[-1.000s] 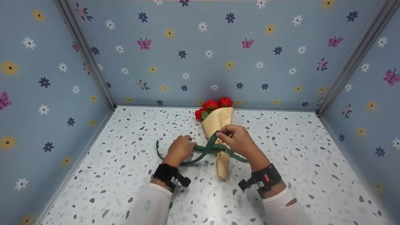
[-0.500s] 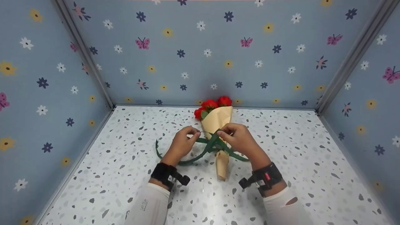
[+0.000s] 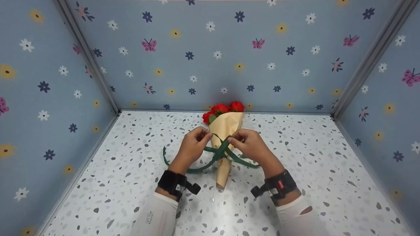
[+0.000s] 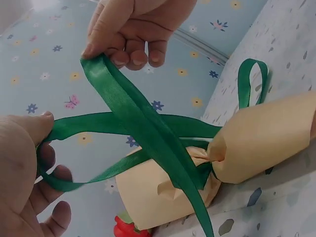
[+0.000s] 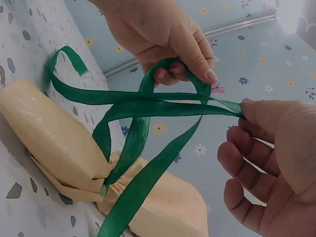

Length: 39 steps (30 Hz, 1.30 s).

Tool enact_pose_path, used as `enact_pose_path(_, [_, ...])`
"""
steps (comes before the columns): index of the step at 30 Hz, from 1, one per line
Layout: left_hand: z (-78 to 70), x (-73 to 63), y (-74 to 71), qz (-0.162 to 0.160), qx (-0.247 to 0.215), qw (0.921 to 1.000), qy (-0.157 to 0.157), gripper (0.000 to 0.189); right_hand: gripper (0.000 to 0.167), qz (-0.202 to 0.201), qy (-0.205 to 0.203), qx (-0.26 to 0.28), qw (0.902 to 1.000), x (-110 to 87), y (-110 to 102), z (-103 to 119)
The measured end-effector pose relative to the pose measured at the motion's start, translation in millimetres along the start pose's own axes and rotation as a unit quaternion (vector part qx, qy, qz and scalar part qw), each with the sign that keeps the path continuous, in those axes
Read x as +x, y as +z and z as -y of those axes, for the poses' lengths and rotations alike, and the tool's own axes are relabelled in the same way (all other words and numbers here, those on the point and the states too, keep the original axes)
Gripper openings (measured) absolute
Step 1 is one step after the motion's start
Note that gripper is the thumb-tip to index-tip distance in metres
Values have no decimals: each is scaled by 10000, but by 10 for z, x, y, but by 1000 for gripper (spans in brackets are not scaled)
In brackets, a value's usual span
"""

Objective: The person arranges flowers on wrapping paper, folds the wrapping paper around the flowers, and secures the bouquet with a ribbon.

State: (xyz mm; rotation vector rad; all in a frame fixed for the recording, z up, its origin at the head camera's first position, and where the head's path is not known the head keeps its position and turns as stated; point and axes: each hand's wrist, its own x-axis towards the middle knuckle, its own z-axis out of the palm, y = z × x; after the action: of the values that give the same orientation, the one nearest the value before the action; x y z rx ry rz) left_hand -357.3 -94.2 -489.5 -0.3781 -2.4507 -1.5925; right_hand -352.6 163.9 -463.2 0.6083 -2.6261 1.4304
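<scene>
A bouquet of red roses (image 3: 220,108) in tan wrapping paper (image 3: 226,126) lies on the table, its blooms toward the back wall. Green ribbon (image 4: 140,118) runs round the paper's gathered neck. My left hand (image 3: 193,146) holds a loop of ribbon between thumb and fingers, left of the neck. Opposite it, my right hand (image 3: 251,144) pinches a folded length of the same ribbon. The two lengths cross between my hands, seen in the right wrist view above the paper handle (image 5: 54,138). Loose ribbon tails trail on both sides. The knot itself is partly hidden by ribbon.
A white speckled tabletop (image 3: 295,183) spreads under the bouquet. Blue flowered panels (image 3: 216,65) stand at the back and on both sides, with metal posts (image 3: 88,55) at the corners. Both wrists wear black camera straps (image 3: 173,183).
My left hand has risen toward the right hand, lifting its ribbon into a loop. The bouquet's paper handle has swung left. My right hand stays nearly in place.
</scene>
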Motion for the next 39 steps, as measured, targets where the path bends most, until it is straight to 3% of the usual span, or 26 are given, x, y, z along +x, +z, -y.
enact_pose_path(2, [-40, -3, -6, 170, 79, 9997, -166, 21, 14, 28, 19, -13, 10000, -1, -2, -2])
enact_pose_path(5, [-104, -3, -26, 540, 646, 9951, -519, 33, 14, 77, 57, -15, 10000, -1, -8, 4])
enact_pose_path(7, [-153, -6, -47, 773, 1259, 9868, -662, 39, 14, 114, 95, 6, 9999, 1, -12, 10])
enact_pose_path(9, [-194, -13, -66, 890, 1849, 9768, -611, 36, 14, 139, 133, 24, 9998, 5, -15, 13])
enact_pose_path(12, [-229, -23, -78, 744, 2478, 9656, -257, 29, 14, 155, 159, 22, 9998, 11, -20, 14])
enact_pose_path(15, [-230, -25, -70, 141, 2644, 9642, 125, 31, 14, 149, 118, -19, 9998, 16, -20, 10])
enact_pose_path(17, [-225, -26, -65, -346, 2393, 9701, 189, 29, 14, 154, 85, -36, 9998, 20, -20, 0])
enact_pose_path(20, [-223, -31, -71, -895, 1580, 9834, -10, 24, 14, 158, 82, -23, 9998, 24, -15, -18])
enact_pose_path(25, [-234, -5, -127, -1274, -65, 9907, -471, 24, 14, 180, 64, 7, 9998, 29, -9, -39])
enact_pose_path(27, [-245, 18, -157, -1320, -938, 9850, -600, 25, 14, 211, 21, 16, 9998, 29, -10, -40])
enact_pose_path(29, [-257, 38, -186, -1356, -1764, 9724, -703, 26, 15, 224, -1, 20, 9997, 26, -11, -42])
enact_pose_path(32, [-269, 60, -218, -1510, -2481, 9545, -682, 31, 14, 235, 24, 22, 9997, 22, -13, -36])
enact_pose_path(34, [-273, 66, -239, -1613, -2645, 9487, -631, 35, 14, 235, 47, 25, 9997, 19, -12, -37])
enact_pose_path(36, [-272, 64, -269, -1712, -2472, 9515, -643, 37, 14, 239, 43, 32, 9997, 13, -12, -34])
enact_pose_path(39, [-284, 39, -360, -1503, -1507, 9729, -904, 32, 14, 236, 10, 61, 9997, 6, -10, -42])
